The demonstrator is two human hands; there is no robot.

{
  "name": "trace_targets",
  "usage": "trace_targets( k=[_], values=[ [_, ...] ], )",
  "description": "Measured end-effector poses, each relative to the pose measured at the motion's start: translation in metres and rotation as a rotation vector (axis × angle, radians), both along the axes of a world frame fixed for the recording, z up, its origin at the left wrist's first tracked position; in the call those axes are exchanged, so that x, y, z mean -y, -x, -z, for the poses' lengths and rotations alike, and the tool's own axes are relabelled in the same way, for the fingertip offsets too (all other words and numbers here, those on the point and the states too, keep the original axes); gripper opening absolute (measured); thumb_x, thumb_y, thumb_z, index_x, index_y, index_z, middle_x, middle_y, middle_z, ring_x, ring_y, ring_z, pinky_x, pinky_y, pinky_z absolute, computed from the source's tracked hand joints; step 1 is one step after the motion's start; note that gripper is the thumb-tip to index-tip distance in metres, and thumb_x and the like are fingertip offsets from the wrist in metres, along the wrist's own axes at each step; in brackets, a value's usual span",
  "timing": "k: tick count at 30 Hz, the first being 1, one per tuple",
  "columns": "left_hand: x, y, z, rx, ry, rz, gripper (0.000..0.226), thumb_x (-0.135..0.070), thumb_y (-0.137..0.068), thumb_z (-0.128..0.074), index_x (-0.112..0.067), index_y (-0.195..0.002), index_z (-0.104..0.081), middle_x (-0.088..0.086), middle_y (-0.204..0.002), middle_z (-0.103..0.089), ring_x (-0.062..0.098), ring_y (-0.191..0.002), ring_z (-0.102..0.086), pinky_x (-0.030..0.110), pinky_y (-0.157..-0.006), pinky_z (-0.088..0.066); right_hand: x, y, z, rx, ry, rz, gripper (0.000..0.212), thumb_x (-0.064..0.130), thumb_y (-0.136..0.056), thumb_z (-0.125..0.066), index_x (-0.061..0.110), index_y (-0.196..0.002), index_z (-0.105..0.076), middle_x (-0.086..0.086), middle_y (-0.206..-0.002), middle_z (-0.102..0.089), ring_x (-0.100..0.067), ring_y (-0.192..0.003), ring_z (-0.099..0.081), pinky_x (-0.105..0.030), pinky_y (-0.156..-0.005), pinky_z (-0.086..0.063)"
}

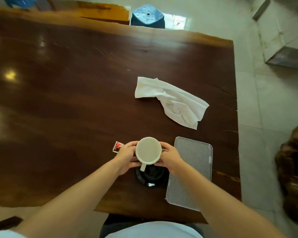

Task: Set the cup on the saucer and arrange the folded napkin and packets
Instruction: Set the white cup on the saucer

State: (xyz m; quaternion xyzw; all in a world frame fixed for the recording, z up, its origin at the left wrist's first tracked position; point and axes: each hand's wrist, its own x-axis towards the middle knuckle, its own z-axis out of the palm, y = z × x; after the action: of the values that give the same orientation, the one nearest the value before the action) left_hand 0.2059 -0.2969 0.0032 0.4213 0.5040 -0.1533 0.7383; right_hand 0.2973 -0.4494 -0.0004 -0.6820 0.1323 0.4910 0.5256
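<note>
A cream cup (148, 150), seen from above with its handle pointing toward me, is held between both hands over a black saucer (151, 176). My left hand (126, 156) grips its left side and my right hand (170, 158) its right side. Whether the cup touches the saucer is unclear. A red and white packet (117, 146) lies on the table just left of my left hand, partly hidden by it. A crumpled white napkin (172, 102) lies unfolded farther back on the table.
A striped grey tray (191, 172) lies right of the saucer near the table's (76, 91) right edge. A blue stool (147, 17) stands beyond the far edge. A dark wooden chair (294, 162) is at the right.
</note>
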Motion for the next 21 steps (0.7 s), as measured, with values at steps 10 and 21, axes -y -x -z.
trace_targets(
  k=[10, 21],
  values=[
    [0.040, 0.028, 0.004, -0.068, -0.039, -0.038, 0.031, -0.004, -0.101, -0.046, -0.022, -0.122, -0.061, 0.010, -0.120, -0.065, 0.031, -0.108, -0.066, 0.047, -0.074, -0.063, 0.029, 0.026, 0.013, 0.021, 0.088, -0.096, 0.030, 0.001, -0.098, -0.055, 0.028, -0.105, -0.064, -0.009, -0.114, -0.069, -0.030, -0.103, -0.070, -0.045, -0.079, -0.064],
    [0.044, 0.034, 0.018, -0.121, -0.022, -0.108, 0.028, -0.006, -0.104, -0.043, -0.024, -0.112, -0.064, 0.010, -0.121, -0.062, 0.030, -0.110, -0.065, 0.044, -0.067, -0.063, 0.026, 0.034, 0.029, 0.004, 0.203, -0.140, 0.049, -0.007, -0.096, -0.051, 0.023, -0.134, -0.059, -0.009, -0.128, -0.062, -0.030, -0.116, -0.062, -0.049, -0.086, -0.062]
  ],
)
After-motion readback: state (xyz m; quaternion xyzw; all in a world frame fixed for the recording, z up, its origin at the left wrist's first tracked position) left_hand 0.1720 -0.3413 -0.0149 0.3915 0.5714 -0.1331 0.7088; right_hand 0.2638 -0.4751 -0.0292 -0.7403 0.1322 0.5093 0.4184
